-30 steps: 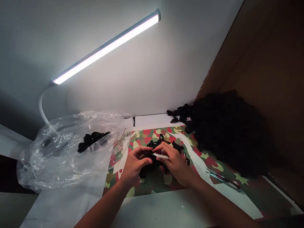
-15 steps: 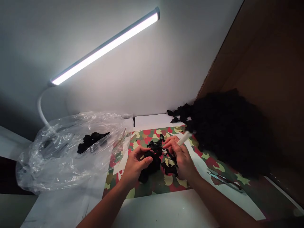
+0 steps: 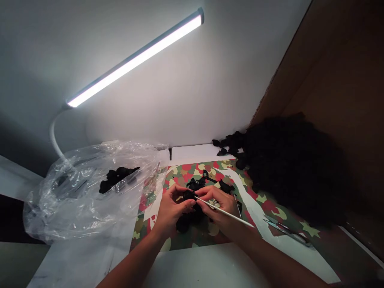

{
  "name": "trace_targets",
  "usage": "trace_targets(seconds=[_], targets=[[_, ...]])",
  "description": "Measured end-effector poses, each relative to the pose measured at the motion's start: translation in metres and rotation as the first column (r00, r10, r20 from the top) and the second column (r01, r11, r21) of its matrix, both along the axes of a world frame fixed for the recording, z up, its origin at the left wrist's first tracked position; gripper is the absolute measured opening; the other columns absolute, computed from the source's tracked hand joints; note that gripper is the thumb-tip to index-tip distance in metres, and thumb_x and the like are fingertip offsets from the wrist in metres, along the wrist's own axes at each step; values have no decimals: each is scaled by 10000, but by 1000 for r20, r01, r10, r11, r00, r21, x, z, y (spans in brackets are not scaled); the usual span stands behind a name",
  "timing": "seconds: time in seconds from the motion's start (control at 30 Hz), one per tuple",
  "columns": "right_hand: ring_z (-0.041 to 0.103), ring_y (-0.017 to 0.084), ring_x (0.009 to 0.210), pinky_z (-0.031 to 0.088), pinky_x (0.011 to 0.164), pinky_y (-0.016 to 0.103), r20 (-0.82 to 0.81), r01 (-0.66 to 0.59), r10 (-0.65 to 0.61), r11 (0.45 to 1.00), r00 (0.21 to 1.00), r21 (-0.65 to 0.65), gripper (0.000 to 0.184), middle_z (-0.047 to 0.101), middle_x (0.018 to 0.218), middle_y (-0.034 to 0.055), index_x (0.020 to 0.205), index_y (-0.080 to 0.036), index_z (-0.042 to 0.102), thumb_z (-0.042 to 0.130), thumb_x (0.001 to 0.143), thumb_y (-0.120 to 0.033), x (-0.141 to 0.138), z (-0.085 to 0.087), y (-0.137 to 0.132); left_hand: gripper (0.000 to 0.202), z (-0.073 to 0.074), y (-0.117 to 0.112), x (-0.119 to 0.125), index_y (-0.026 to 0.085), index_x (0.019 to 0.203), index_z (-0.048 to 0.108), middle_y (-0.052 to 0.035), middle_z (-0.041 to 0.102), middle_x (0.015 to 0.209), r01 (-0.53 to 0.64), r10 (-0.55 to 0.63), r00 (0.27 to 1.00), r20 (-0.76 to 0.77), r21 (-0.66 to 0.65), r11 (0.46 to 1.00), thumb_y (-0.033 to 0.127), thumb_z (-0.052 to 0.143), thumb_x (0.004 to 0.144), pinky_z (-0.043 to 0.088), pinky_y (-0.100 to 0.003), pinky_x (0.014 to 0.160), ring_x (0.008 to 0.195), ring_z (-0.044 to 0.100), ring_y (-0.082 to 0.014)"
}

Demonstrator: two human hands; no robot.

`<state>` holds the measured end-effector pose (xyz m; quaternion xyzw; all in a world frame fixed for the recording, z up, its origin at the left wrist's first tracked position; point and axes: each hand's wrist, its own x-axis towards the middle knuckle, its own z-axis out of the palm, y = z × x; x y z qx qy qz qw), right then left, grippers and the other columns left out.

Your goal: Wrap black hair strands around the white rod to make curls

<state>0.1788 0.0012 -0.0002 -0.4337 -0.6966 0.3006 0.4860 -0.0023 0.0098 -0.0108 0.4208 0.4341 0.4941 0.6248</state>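
My left hand [image 3: 168,206] pinches a small black ribbed piece [image 3: 189,195] between thumb and fingers. A thin white stick [image 3: 231,215] is gripped in my right hand [image 3: 223,200]. Its tip meets the black piece, and its other end points down to the right. Whether the tip goes into the piece or only touches it, I cannot tell. Black scraps [image 3: 196,183] lie just beyond my fingers. More black pieces [image 3: 184,225] rest below my left hand, partly hidden by it.
A camouflage-patterned sheet [image 3: 192,170] covers the work surface. Scissors [image 3: 288,232] lie at the right. Behind them rises a big black heap [image 3: 294,168] against a brown cardboard panel [image 3: 342,80]. Leftward is a clear plastic bag [image 3: 81,208] with black pieces [image 3: 118,178]. A lit tube lamp [image 3: 135,60] hangs above.
My right hand has come closer to my left and turned, so the white stick now slants down to the right with its tip at the black piece. My left hand has barely moved.
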Motion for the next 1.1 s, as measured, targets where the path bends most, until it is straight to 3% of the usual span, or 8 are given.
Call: trace_targets(seconds=[0.17, 0.33, 0.5, 0.6, 0.7, 0.77, 0.97, 1.1], targets=[[691, 219, 988, 514, 862, 364, 129, -42, 40, 999, 991, 20, 159, 765, 1133, 20, 774, -238, 583, 607, 928, -206, 3, 0, 1, 362, -4, 0, -2, 167, 904, 630, -2, 645, 872, 5, -4, 1000, -15, 44, 999, 258, 892, 671, 593, -253, 623, 769, 665, -154], [697, 212, 935, 505, 850, 367, 204, -72, 33, 979, 978, 189, 145, 777, 1043, 33, 842, -241, 581, 550, 975, -196, -1, -8, 1, 345, -3, 1, -2, 172, 910, 630, -9, 627, 882, -11, 25, 990, -138, 97, 995, 294, 870, 695, 598, -269, 586, 771, 667, -174], [692, 230, 907, 463, 882, 407, 364, 34, -158, 945, 918, 326, 195, 749, 1005, 78, 1066, -215, 590, 412, 1024, -146, 1, -13, 9, 245, 2, -7, 0, 177, 869, 665, -27, 678, 907, 30, 49, 970, -239, 312, 949, 200, 854, 715, 581, -314, 855, 932, 670, -191], [673, 249, 826, 456, 798, 402, 487, 178, -241, 969, 839, 173, 206, 731, 906, 73, 938, -215, 578, 389, 1011, -178, 19, -14, 22, 274, 7, -11, -1, 190, 867, 679, -43, 718, 936, 100, -60, 990, -128, 334, 937, 174, 882, 683, 563, -289, 850, 952, 675, -195], [632, 219, 672, 431, 649, 342, 526, 229, -145, 968, 838, -98, 165, 698, 764, 21, 805, -232, 528, 459, 953, -215, 39, -14, 33, 416, 8, -8, -5, 227, 1046, 697, -46, 739, 970, 120, -129, 991, 20, 244, 962, 183, 890, 680, 565, -273, 774, 926, 696, -202], [631, 208, 670, 425, 637, 323, 485, 226, -102, 952, 868, -204, 151, 698, 752, 7, 769, -234, 530, 499, 916, -223, 45, -12, 37, 479, 5, -2, -8, 234, 1149, 686, -55, 745, 998, 110, -123, 990, 76, 163, 981, 203, 876, 709, 561, -281, 797, 954, 704, -212], [674, 236, 969, 493, 788, 339, 94, 146, -127, 964, 987, -223, 199, 727, 1134, 53, 781, -225, 580, 564, 940, -344, 33, 1, 27, 427, -7, 9, -8, 206, 1101, 703, -72, 774, 989, 110, -91, 976, 196, -87, 990, 273, 877, 718, 559, -324, 812, 766, 714, -171], [677, 254, 1034, 532, 827, 357, -163, -66, 24, 965, 986, -255, 208, 719, 1191, 94, 817, -214, 606, 598, 948, -375, 20, 6, 9, 384, -9, 9, -6, 178, 990, 733, -75, 770, 964, 57, -44, 977, 207, -56, 997, 292, 905, 666, 548, -306, 841, 868, 712, -198]])
